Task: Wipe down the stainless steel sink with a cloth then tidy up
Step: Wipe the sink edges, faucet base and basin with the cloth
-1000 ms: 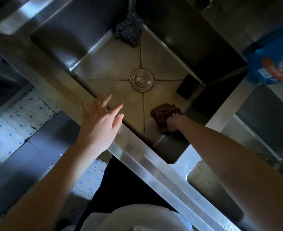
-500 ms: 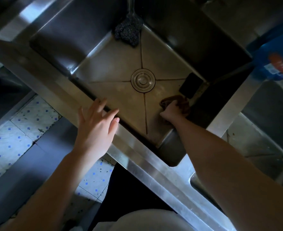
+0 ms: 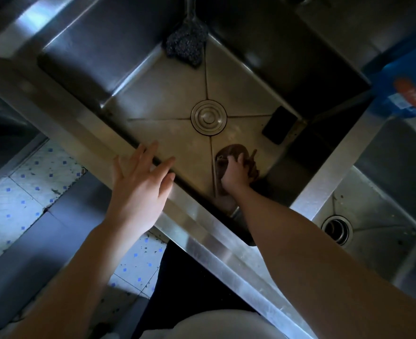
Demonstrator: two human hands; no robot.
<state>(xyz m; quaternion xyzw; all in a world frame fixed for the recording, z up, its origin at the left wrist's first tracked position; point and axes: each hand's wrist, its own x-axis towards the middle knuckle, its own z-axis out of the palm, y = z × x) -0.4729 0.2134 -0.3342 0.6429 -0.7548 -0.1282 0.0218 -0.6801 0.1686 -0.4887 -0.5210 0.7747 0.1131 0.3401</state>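
Note:
The stainless steel sink [image 3: 167, 94] fills the middle of the head view, with a round drain [image 3: 208, 117] at its centre. My right hand [image 3: 235, 172] is down on the basin floor, pressing a crumpled brown cloth [image 3: 231, 151] against the steel just right of the near crease. My left hand [image 3: 140, 182] lies flat with fingers spread on the sink's front rim [image 3: 197, 228], holding nothing.
A dark scouring pad on a handle [image 3: 186, 44] leans in the far corner of the basin. A black rectangular block [image 3: 279, 124] sits at the right corner. A blue packet [image 3: 407, 86] stands at the right edge. A second basin with a drain [image 3: 336, 230] lies to the right.
My right hand slid the cloth away to the basin's right corner, then back toward the near wall. My left hand stayed on the front rim, shifting slightly.

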